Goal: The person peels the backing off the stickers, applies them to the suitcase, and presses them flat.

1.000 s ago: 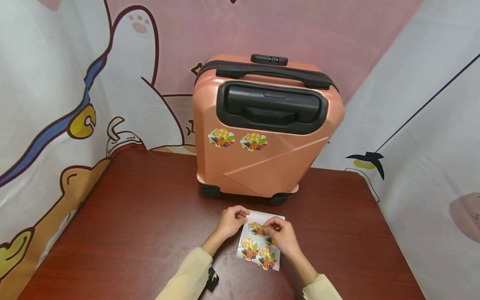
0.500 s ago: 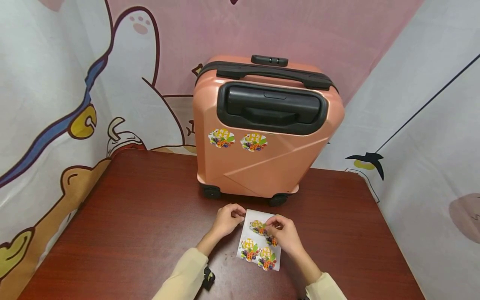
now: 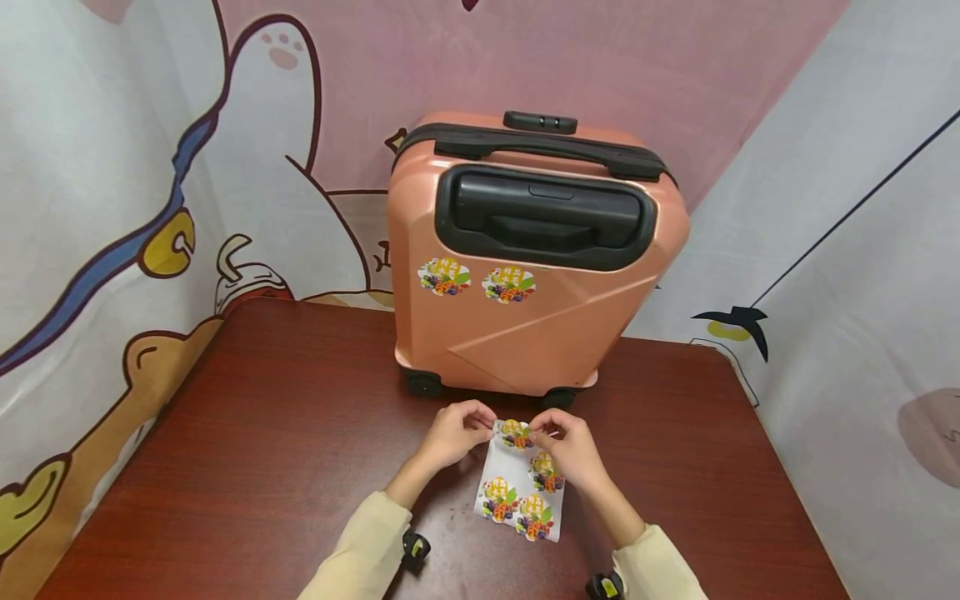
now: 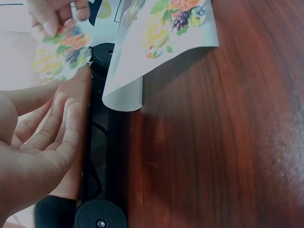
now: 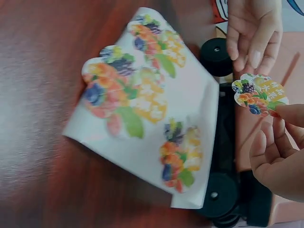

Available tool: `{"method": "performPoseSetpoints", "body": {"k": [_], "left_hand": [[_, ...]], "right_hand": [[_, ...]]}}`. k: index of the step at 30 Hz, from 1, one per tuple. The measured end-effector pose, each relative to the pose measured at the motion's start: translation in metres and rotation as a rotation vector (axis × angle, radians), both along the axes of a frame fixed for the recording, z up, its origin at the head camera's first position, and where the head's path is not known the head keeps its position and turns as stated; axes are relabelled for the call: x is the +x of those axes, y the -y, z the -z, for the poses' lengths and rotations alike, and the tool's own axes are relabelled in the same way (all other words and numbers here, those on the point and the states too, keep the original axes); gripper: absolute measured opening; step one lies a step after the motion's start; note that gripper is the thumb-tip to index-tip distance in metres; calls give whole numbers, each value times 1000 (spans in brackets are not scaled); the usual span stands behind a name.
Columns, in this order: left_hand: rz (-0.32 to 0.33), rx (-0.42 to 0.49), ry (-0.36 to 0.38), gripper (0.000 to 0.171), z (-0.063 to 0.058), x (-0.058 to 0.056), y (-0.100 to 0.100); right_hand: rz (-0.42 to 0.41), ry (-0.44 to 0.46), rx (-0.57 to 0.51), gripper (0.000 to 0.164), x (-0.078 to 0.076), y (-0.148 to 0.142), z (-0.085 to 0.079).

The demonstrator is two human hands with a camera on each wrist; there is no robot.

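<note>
In the head view, the loose fruit sticker [image 3: 514, 433] has moved outward over the last second, from above the white backing sheet [image 3: 510, 461] to its far edge, and sits between the right hand [image 3: 570, 450] and the left hand [image 3: 453, 433]. The right hand's shift uncovers a fruit sticker [image 3: 547, 472] on the sheet, near that wrist; two more lie on the sheet's near end, between the forearms. Beyond both hands stands the salmon-pink suitcase [image 3: 555, 333], with two matching stickers [image 3: 508, 284] on its shell (side by side, below the recessed black handle). The left wrist view shows the left hand's fingers loosely curved and gripping nothing, the thumb close to the sticker's edge; whether they touch, I cannot tell. A suitcase wheel [image 4: 101, 216] shows past that hand. In the right wrist view, the right thumb and finger pinch the loose sticker by its edge, clear of the curling sheet, which lies off to that hand's side with three stickers on it. For the work in hand, the peeling of this sticker looks finished.
</note>
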State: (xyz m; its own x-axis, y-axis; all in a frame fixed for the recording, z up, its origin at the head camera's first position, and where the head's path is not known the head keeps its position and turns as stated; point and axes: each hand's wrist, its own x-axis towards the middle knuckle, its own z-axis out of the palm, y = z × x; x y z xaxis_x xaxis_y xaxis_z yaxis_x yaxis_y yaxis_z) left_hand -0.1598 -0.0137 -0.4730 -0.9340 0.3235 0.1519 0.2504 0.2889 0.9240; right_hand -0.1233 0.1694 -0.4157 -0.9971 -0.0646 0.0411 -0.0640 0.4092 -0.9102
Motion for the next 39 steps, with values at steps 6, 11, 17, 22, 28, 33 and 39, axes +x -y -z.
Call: {"method": "performPoseSetpoints", "body": {"k": [6, 11, 17, 22, 28, 33, 39], "left_hand": [[-58, 12, 4, 6, 1, 1, 0], [-85, 12, -1, 5, -1, 1, 2], [-95, 37, -26, 5, -7, 0, 5], [-115, 34, -47, 5, -17, -2, 8], [-170, 78, -78, 5, -34, -5, 11], [-254, 127, -123, 7, -49, -7, 14], [-347, 190, -160, 10, -64, -10, 18]], "right_hand": [[-34, -21, -16, 7, -5, 7, -9], [-53, -32, -21, 7, -8, 9, -10], [-70, -70, -12, 7, -9, 10, -11], [-75, -100, -5, 7, -12, 13, -16], [-50, -147, -7, 9, -21, 22, -26], [-21, -197, -18, 10, -36, 27, -22], [-4, -291, -34, 11, -45, 40, -30]]}}
